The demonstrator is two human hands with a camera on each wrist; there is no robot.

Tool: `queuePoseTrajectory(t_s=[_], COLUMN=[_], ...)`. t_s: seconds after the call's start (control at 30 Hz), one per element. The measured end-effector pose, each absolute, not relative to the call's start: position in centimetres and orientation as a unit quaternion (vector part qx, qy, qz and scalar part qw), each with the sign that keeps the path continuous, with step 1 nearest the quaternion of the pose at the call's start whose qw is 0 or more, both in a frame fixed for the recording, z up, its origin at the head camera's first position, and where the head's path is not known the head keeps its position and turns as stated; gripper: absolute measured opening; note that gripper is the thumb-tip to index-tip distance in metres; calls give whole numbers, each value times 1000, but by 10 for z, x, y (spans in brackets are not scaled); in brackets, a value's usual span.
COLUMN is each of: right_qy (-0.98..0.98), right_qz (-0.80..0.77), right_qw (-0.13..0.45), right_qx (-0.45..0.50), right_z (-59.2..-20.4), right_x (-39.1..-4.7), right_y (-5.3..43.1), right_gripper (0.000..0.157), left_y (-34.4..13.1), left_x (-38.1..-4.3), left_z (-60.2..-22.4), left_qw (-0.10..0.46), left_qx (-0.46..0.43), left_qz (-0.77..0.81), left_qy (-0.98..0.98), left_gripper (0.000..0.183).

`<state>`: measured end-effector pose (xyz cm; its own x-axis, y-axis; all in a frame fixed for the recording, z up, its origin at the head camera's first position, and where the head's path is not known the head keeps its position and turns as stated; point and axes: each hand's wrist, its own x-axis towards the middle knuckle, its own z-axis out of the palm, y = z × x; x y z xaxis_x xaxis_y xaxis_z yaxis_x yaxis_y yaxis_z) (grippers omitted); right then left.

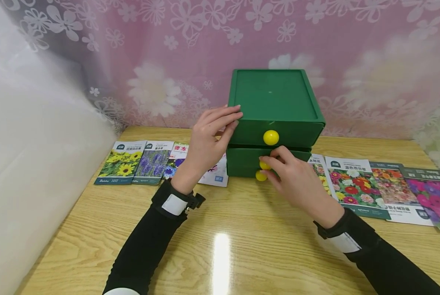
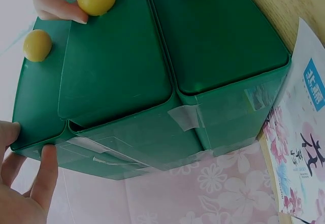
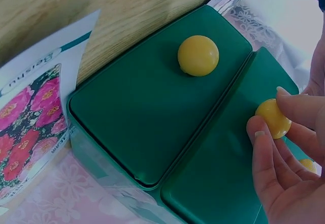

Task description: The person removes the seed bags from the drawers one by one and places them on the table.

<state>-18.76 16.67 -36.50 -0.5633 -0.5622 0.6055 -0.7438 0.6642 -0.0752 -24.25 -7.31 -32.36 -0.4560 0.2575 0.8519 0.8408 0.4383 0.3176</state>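
A green drawer cabinet [image 1: 275, 94] stands on the table, with three drawer fronts, each bearing a round yellow knob. My right hand [image 1: 299, 178] pinches the middle knob [image 3: 273, 118] between thumb and fingers. That middle drawer [image 2: 117, 56] juts slightly out past its frame. Above it is the top knob [image 1: 271, 137], and below it the bottom knob [image 3: 198, 55]; neither is held. With its fingers fairly straight, my left hand [image 1: 210, 137] rests on the upper left edge of the cabinet.
Left of the cabinet lie several flower seed packets [image 1: 120, 163], overlapping in a row. More packets [image 1: 358, 184] lie to its right, up to the table's right side. A pink floral curtain [image 1: 190, 53] hangs behind the wooden table [image 1: 264, 246].
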Motion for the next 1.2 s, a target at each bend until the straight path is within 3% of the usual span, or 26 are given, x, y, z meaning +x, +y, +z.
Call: queuePoseTrajectory(t_s=[0.93,1.2], right_qy=[-874,-872], right_qz=[138,146], right_qw=[290,304], right_qx=[366,354], right_z=[-364,-365], right_x=[-193,-184], right_y=[165,169], right_gripper=[34,23], left_y=[-73,-72], left_x=[-242,-243], left_z=[-324,-324], left_qw=[378,378], left_qx=[-356,-355], left_qz=[-386,-385], left_qy=[-763,-763], left_gripper=[24,24])
